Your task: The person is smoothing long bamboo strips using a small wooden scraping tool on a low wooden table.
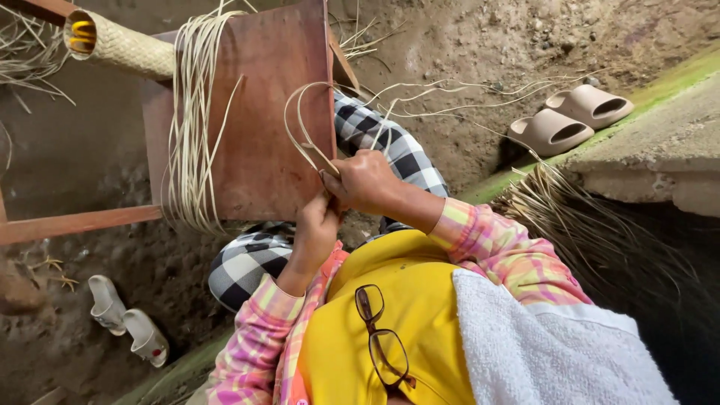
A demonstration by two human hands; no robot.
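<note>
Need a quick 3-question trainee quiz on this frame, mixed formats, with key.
1. True or false: both hands, left hand and right hand, grip the looped straw strips.
2. The bundle of strips hangs over: A) the wooden board B) the beige slippers C) the white towel.
3. Fill in: folded ___ hang on the yellow shirt.

Key: 1 true; 2 A; 3 eyeglasses.

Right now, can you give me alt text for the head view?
Seen from above, a seated person's left hand and right hand pinch a looped pale straw strip before a brown wooden board draped with a straw bundle. Tan sandals lie on the dirt floor.
</note>
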